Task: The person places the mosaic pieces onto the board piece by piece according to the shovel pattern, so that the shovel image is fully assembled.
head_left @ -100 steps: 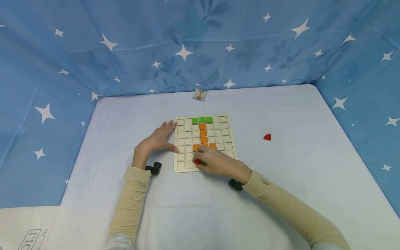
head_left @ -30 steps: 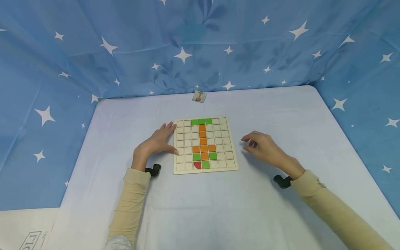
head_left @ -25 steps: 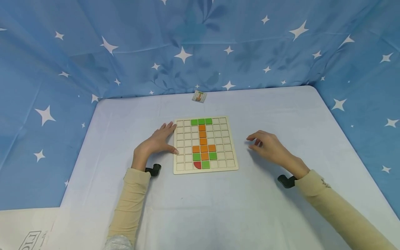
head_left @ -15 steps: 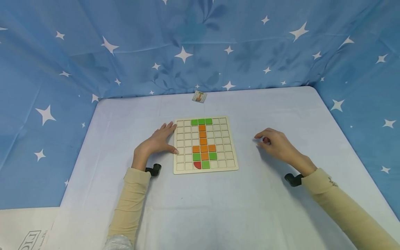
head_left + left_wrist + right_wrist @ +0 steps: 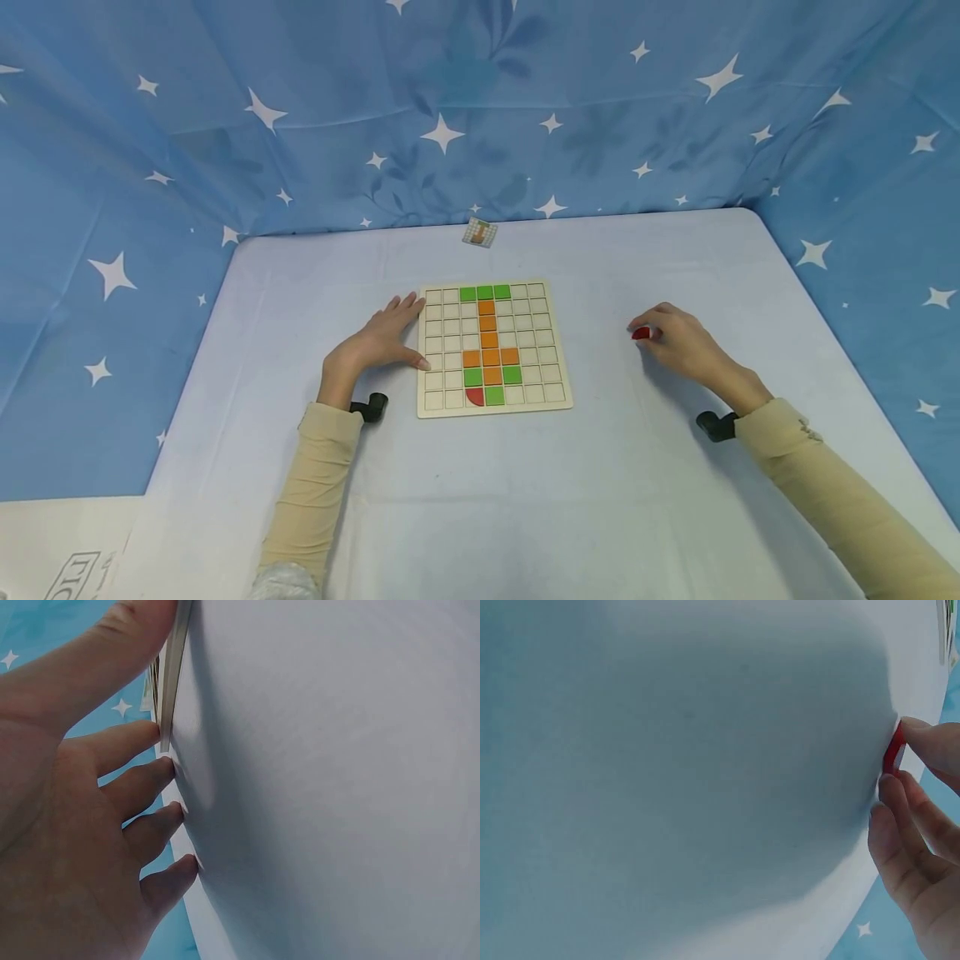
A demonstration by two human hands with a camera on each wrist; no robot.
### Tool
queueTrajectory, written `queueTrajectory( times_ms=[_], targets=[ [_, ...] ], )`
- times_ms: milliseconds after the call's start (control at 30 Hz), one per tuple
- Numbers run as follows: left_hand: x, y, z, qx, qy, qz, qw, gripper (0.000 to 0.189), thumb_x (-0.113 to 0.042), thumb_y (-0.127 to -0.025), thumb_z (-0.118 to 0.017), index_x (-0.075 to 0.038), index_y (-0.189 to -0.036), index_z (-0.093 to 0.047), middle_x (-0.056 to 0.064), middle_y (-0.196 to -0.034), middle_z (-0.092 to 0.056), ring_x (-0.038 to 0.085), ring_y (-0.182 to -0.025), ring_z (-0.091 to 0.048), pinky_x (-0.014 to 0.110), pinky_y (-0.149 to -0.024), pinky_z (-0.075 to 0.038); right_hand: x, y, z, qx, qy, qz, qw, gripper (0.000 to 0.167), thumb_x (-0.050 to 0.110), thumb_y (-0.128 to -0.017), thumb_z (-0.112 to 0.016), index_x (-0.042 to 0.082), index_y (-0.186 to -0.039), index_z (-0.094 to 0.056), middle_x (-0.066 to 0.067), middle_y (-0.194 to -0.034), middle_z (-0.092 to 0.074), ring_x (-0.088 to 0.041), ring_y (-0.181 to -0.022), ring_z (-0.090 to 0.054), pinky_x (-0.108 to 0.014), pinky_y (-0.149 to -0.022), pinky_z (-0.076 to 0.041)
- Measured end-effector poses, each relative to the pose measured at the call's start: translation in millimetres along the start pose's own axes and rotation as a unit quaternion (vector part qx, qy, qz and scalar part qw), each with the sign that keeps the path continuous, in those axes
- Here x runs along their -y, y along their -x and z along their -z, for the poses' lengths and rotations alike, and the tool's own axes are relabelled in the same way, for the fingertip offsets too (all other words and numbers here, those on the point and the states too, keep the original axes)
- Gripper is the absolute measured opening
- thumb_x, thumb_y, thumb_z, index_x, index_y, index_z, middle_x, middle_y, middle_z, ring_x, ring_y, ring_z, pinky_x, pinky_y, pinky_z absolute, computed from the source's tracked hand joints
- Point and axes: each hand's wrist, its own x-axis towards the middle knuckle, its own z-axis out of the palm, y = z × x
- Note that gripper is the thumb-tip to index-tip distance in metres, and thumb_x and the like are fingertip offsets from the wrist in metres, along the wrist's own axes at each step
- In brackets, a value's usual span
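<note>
A cream grid board (image 5: 558, 392) lies mid-table, bearing green, orange and red tiles. One red quarter-circle tile (image 5: 475, 397) sits in its bottom row, left of a green square (image 5: 494, 396). My left hand (image 5: 377, 336) rests at the board's left edge with spread fingers, the thumb over the rim. Off to the right, my right hand (image 5: 684, 343) pinches a second red quarter-circle tile (image 5: 641, 333) low at the tabletop. The right wrist view shows this red tile (image 5: 894, 750) tilted up between thumb and fingertips.
A small pattern card (image 5: 480, 232) lies behind the board, near the table's back edge. Blue star-printed cloth (image 5: 600, 108) hangs behind and along the sides. Printed cardboard (image 5: 67, 542) shows at the lower left.
The right hand has left the board and gone right, to the loose red tile that it now pinches. Another red tile now lies in the bottom row. The left hand stays put.
</note>
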Motion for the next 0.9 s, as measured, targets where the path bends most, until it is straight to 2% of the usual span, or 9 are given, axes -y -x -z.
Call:
queueTrajectory(
  times_ms=[333,633,900],
  targets=[
    [-1.4,0.3,0.3,0.0,0.002,0.002,1.0,0.116,-0.032,-0.08,-0.089,-0.009,-0.166,-0.014,0.013,-0.174,-0.002,0.035,-0.161,0.005,0.055,-0.13,0.001,-4.7,-0.5,-2.0,0.006,-0.009,-0.019,0.9998,0.018,-0.006,-0.091,-0.071,-0.005,-0.109,-0.074,-0.019,-0.104,-0.064,-0.029,-0.088,-0.06,-0.032,-0.069,-0.051],
    [-0.9,-0.6,-0.6,-0.002,0.001,0.003,1.0,0.116,-0.033,-0.08,-0.089,-0.009,-0.166,-0.015,0.013,-0.174,-0.002,0.035,-0.161,0.005,0.055,-0.13,0.001,-3.0,-0.7,-2.8,0.02,-0.017,-0.052,0.9983,0.016,-0.003,-0.091,-0.072,-0.005,-0.107,-0.073,-0.019,-0.101,-0.061,-0.03,-0.087,-0.057,-0.03,-0.068,-0.051],
    [-1.7,1.2,0.2,-0.001,0.002,0.001,1.0,0.116,-0.032,-0.08,-0.088,-0.009,-0.166,-0.015,0.014,-0.174,-0.002,0.035,-0.161,0.005,0.055,-0.13,0.001,0.2,-3.3,-5.0,0.026,-0.028,-0.068,0.9969,0.016,-0.002,-0.091,-0.074,-0.005,-0.106,-0.069,-0.022,-0.102,-0.068,-0.031,-0.087,-0.063,-0.039,-0.072,-0.057]
  ],
)
